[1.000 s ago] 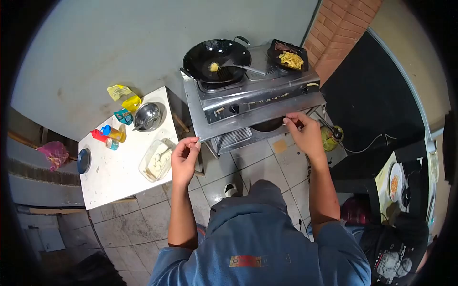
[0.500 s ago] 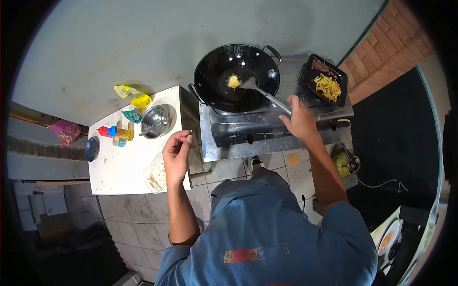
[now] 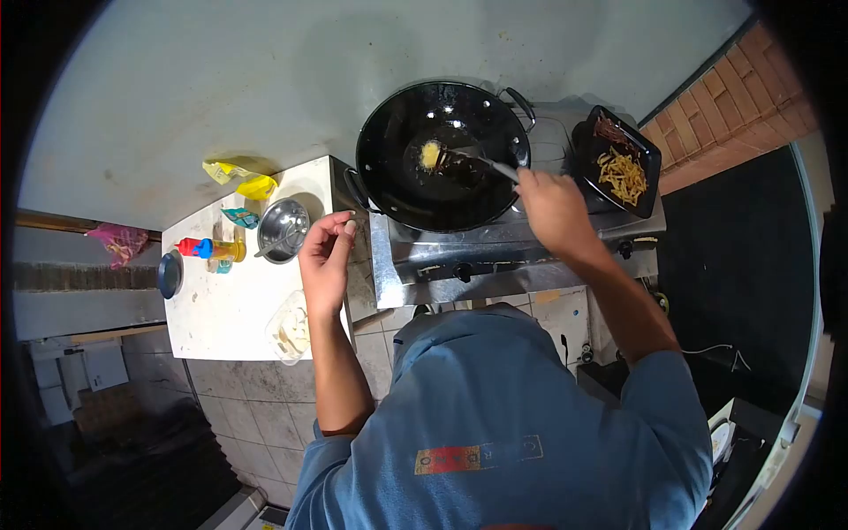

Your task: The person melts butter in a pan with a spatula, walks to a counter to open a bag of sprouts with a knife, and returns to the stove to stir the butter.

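One wok (image 3: pixel 439 155), one spatula (image 3: pixel 477 159), one black tray (image 3: pixel 618 163), one steel bowl (image 3: pixel 283 230) — two hands.

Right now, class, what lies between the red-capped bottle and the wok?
In the head view, a small steel bowl with a spoon in it sits on the white table between the red-capped bottle and the wok.

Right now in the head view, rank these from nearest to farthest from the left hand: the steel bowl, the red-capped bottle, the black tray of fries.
From the left hand:
1. Steel bowl, just to its left on the white table.
2. Red-capped bottle, farther left on the same table.
3. Black tray of fries, far right on the stove, beyond the wok and the right hand holding the spatula.
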Demonstrator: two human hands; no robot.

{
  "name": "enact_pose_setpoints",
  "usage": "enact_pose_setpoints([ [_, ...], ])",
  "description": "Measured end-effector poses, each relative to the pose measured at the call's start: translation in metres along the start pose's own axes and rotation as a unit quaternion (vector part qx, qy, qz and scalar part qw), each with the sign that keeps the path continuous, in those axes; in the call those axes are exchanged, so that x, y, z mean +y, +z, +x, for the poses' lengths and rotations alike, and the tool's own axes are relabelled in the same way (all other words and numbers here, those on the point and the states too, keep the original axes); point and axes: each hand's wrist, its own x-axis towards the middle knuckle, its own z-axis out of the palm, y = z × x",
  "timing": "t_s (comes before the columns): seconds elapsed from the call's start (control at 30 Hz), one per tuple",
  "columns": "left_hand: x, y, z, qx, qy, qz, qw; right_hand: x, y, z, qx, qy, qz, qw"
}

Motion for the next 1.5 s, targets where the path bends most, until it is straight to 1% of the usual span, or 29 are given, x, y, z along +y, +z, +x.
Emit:
enact_pose_setpoints([
  [0.03,0.0,-0.003,0.002,-0.006,0.004,-0.004,1.0,0.001,-0.008,0.009,-0.001,-0.002,-0.001,1.0],
  [0.1,-0.001,-0.011,0.006,0.007,0.008,-0.002,1.0,0.006,-0.024,0.026,-0.03,0.011,0.045,0.998],
  [0.13,-0.002,-0.016,0.006,0.019,0.01,0.002,1.0,0.007,-0.032,0.035,-0.041,0.036,0.064,0.996],
  [0.23,-0.005,-0.029,0.005,0.027,-0.002,-0.003,1.0,0.017,-0.04,0.063,-0.051,0.054,0.058,0.996],
  [0.27,-0.007,-0.033,0.004,0.027,-0.004,-0.004,1.0,0.022,-0.037,0.071,-0.053,0.054,0.058,0.995],
  [0.33,-0.012,-0.04,0.005,0.027,-0.004,-0.001,1.0,0.031,-0.031,0.086,-0.047,0.049,0.0,0.998],
  [0.47,-0.012,-0.043,0.005,0.033,-0.015,-0.017,0.999,0.035,-0.013,0.104,-0.068,0.069,-0.02,0.995],
  [0.53,-0.012,-0.042,0.005,0.03,-0.016,-0.025,0.999,0.032,-0.006,0.111,-0.096,0.093,-0.03,0.991],
  [0.57,-0.013,-0.042,0.006,0.031,-0.012,-0.027,0.999,0.032,-0.002,0.114,-0.092,0.09,-0.032,0.991],
  [0.63,-0.017,-0.043,0.005,0.02,-0.014,-0.03,0.999,0.031,0.007,0.118,-0.118,0.139,-0.015,0.983],
  [0.67,-0.016,-0.042,0.004,0.022,-0.015,-0.035,0.999,0.033,0.01,0.12,-0.115,0.138,-0.015,0.984],
  [0.73,-0.016,-0.041,0.003,0.022,-0.018,-0.035,0.999,0.038,0.017,0.125,-0.162,0.154,0.022,0.974],
  [0.77,-0.016,-0.041,0.003,0.023,-0.024,-0.037,0.999,0.04,0.02,0.125,-0.16,0.156,0.023,0.974],
  [0.83,-0.016,-0.043,0.002,0.02,-0.021,-0.028,0.999,0.042,0.021,0.123,-0.181,0.162,0.065,0.968],
  [0.9,-0.021,-0.046,0.001,0.003,0.002,-0.029,1.0,0.04,0.014,0.118,-0.166,0.168,0.071,0.969],
  [1.07,-0.019,-0.048,-0.002,0.014,-0.019,-0.022,0.999,0.026,-0.019,0.109,-0.136,0.2,0.051,0.969],
  [1.17,-0.023,-0.048,-0.003,0.008,-0.018,-0.017,1.0,0.022,-0.027,0.104,-0.151,0.183,0.035,0.971],
  [1.23,-0.022,-0.045,-0.004,0.005,-0.018,-0.018,1.0,0.019,-0.023,0.099,-0.097,0.116,-0.019,0.988],
  [1.27,-0.02,-0.043,-0.004,0.008,-0.029,-0.027,0.999,0.015,-0.021,0.095,-0.098,0.117,-0.019,0.988],
  [1.33,-0.021,-0.043,-0.005,0.01,-0.04,-0.035,0.999,0.005,-0.017,0.088,-0.06,0.084,-0.046,0.994],
  [1.37,-0.023,-0.044,-0.005,0.006,-0.032,-0.032,0.999,0.001,-0.017,0.086,-0.059,0.084,-0.046,0.994],
  [1.43,-0.025,-0.046,-0.008,0.004,-0.029,-0.027,0.999,-0.009,-0.014,0.081,-0.052,0.033,-0.066,0.996],
  [1.5,-0.024,-0.044,-0.005,0.008,-0.026,-0.035,0.999,-0.022,-0.016,0.078,-0.046,0.032,-0.059,0.997],
])
